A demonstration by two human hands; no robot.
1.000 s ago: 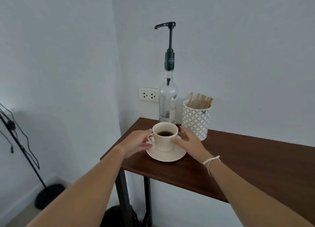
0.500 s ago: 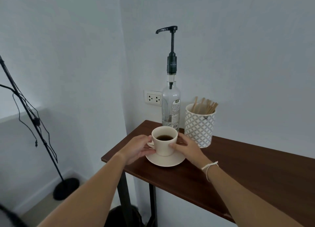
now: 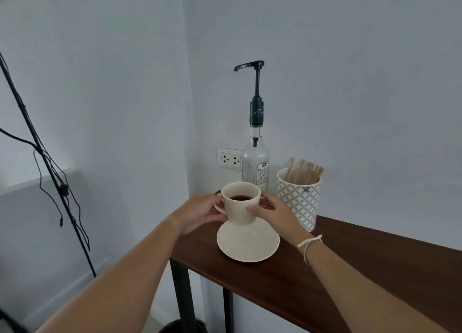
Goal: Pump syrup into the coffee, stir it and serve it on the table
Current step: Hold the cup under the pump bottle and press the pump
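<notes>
Holding cup [image 3: 240,206] above saucer [image 3: 248,242] near table [image 3: 350,270] edge.

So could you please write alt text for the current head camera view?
Two bare hands, left hand and right hand, hold a cream cup of coffee above its saucer on a dark wooden table. Behind stand a syrup pump bottle and a patterned holder of wooden stirrers.

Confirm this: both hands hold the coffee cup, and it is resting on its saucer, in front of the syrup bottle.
Not quite. The head view shows the coffee cup lifted clear of the saucer, which lies bare on the table. The rest stands: the left hand and right hand both hold it, in front of the syrup bottle.
</notes>
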